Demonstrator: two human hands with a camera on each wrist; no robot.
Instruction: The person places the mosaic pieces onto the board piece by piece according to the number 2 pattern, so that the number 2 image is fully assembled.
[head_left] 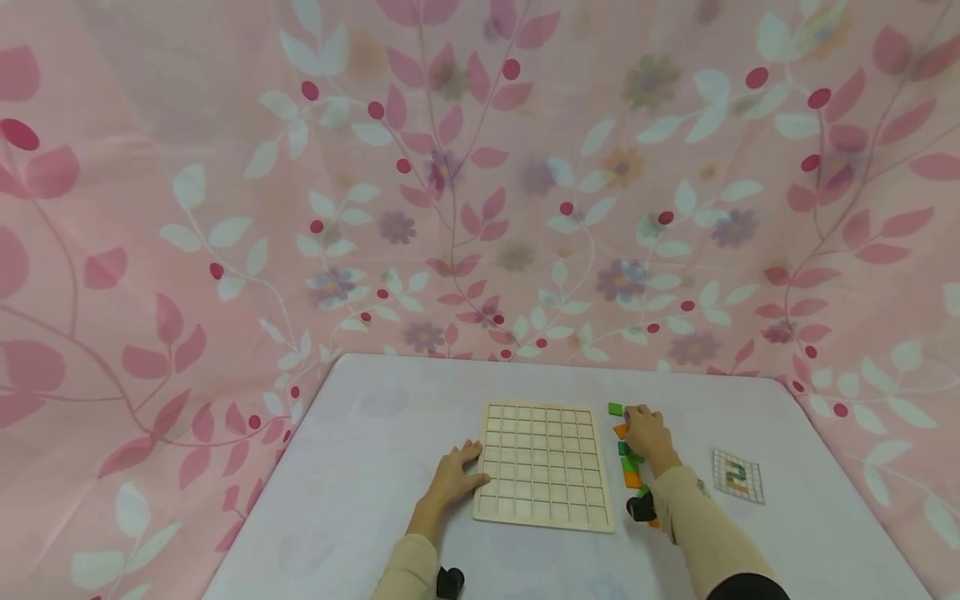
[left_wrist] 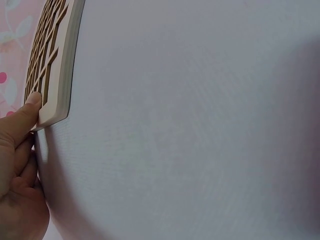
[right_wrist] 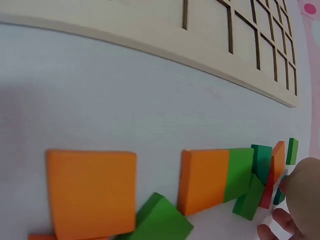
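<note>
Right grip (head_left: pixel 651 435) bends down at the tiles (head_left: pixel 632 480), whether pinching one unclear; their row runs back beneath its wrist, board (head_left: pixel 546 465) leftward, left grip (head_left: pixel 452 477) holding the board's opposite edge.

Tiles (right_wrist: pixel 92 195) are orange, green and red; the gridded board (head_left: pixel 542 465) is pale cream.

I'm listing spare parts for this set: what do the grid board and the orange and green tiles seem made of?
Grid board: apparently bare, matte wood, perhaps plywood; pale tan face, browner cell walls.
Orange tiles and green tiles: possibly painted wood or plastic; their smooth, even colour leaves it open.
</note>
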